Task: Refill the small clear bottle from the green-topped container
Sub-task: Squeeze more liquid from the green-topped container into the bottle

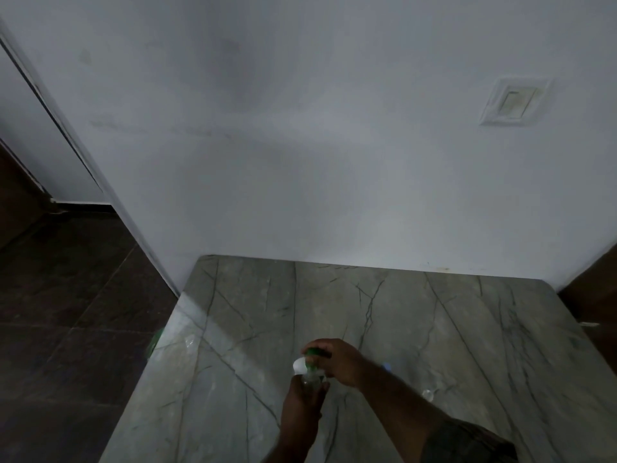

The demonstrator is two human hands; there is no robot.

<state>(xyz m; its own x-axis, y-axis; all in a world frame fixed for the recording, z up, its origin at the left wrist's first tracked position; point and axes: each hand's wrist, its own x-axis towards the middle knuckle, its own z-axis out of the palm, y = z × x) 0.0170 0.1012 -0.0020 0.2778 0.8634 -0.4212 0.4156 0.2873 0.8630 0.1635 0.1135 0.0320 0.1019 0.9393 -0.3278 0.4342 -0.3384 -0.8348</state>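
Over the near middle of the grey marble table, my left hand grips the small clear bottle from below, holding it upright. My right hand holds the green-topped container just above it, fingers curled round it. The container is tipped, and its white part sits at the bottle's mouth. Most of both objects is hidden by my fingers. Whether liquid flows I cannot tell.
A small clear item lies on the table to the right of my arm, with a pale bluish spot near it. Something green shows at the table's left edge. The white wall backs the table; dark floor lies left.
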